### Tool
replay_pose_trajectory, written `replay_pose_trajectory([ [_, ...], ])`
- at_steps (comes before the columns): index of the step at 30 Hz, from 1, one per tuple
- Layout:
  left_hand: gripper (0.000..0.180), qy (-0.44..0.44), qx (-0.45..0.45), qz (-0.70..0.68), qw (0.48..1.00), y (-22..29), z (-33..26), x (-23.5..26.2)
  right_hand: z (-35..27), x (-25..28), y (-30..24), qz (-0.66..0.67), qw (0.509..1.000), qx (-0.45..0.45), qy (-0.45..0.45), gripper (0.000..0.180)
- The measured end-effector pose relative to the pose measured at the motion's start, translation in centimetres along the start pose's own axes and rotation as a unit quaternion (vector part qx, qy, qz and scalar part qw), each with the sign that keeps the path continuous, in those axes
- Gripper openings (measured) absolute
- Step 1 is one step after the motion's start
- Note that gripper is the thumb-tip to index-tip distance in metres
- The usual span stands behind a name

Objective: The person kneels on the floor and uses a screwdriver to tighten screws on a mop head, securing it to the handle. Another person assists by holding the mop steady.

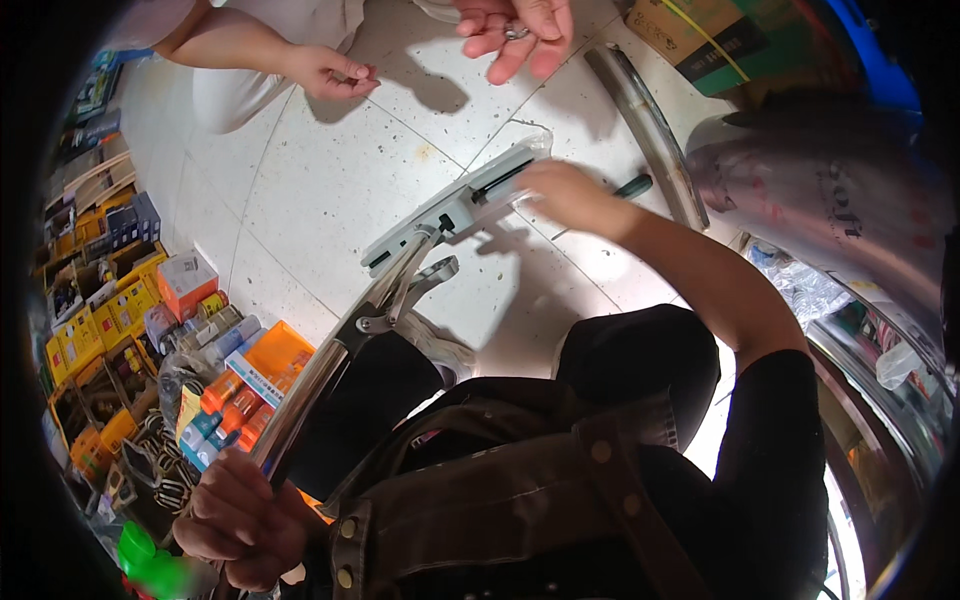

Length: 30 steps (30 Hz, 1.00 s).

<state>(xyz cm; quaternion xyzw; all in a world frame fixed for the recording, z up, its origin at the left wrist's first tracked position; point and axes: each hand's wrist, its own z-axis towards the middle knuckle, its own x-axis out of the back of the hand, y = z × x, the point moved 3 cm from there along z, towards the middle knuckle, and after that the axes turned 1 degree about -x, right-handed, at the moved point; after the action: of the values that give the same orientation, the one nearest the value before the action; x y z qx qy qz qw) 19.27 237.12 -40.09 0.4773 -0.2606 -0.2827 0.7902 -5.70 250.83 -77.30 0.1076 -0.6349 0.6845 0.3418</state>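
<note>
A metal pole (300,405) with a hinged lever (432,275) runs from lower left to a long light-grey head on the floor, like a sponge mop's frame. My left hand (240,520) is closed round the pole's near end. My right hand (565,195) is at the far right end of the grey head (410,235), fingers bent and closed at its edge; what they pinch is hidden. A black slot and a small black fitting show on the head. Clear plastic (540,142) sits at its tip. Beside my right wrist lies a tool with a dark green handle (633,187).
Across from me another person's open hand (515,35) holds small shiny pieces; their other hand (335,75) hangs lower, fingers curled. Boxes and bottles (240,400) crowd the left. A long metal strip (650,135), a carton (720,45) and a large plastic-wrapped bag (820,185) stand right.
</note>
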Motion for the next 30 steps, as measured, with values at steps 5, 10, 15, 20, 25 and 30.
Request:
replay_pose_trajectory([
  [5,0.040,0.076,0.009,0.003,0.997,-1.2,0.6,0.2,5.3,-4.4,-8.1,0.037,0.977,-0.107,-0.182,0.026],
  [10,0.024,0.082,-0.008,-0.037,0.996,-2.3,0.9,1.0,5.5,-6.1,-7.7,0.008,0.986,-0.051,-0.161,0.016],
  [15,0.026,0.137,-0.023,0.015,0.990,-2.4,1.2,0.4,5.8,-6.3,-8.7,-0.096,0.986,0.050,-0.131,0.013],
  [20,0.025,0.158,-0.026,0.006,0.987,-2.9,1.9,0.8,5.9,-6.3,-9.0,-0.080,0.986,0.025,-0.142,0.014],
  [25,0.023,0.128,-0.033,-0.003,0.991,-3.0,2.3,1.1,5.6,-6.5,-8.9,-0.073,0.985,-0.004,-0.156,0.015],
  [30,0.024,0.127,-0.028,-0.022,0.991,-3.2,2.5,0.5,5.6,-6.8,-8.6,-0.064,0.984,-0.014,-0.167,0.015],
])
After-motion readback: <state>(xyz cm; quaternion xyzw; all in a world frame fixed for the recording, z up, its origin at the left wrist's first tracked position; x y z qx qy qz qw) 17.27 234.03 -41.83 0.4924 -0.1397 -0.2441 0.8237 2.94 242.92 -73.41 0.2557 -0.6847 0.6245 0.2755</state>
